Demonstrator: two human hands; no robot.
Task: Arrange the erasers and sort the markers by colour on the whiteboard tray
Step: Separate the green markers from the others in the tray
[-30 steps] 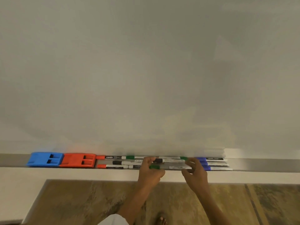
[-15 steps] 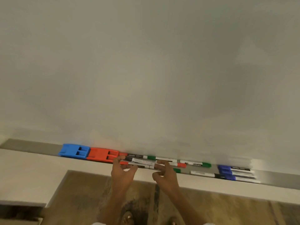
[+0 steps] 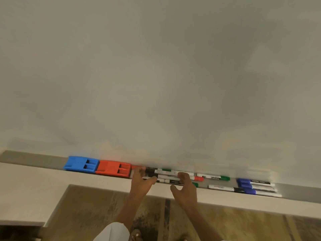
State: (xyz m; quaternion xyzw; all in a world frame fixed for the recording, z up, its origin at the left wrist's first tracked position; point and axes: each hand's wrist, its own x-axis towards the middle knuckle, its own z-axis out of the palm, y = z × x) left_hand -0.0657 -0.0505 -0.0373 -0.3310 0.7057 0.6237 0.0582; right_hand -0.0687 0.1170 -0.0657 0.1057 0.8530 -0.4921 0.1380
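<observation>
Here both hands, left hand (image 3: 140,184) and right hand (image 3: 185,187), pinch marker bundle (image 3: 166,176) (tray)

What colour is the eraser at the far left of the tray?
Blue eraser, head view.

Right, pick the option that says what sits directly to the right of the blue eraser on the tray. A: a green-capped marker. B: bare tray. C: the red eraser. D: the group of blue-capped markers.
C: the red eraser sits right against the blue eraser on the whiteboard tray; the blue-capped markers lie far off at the right end.
</observation>
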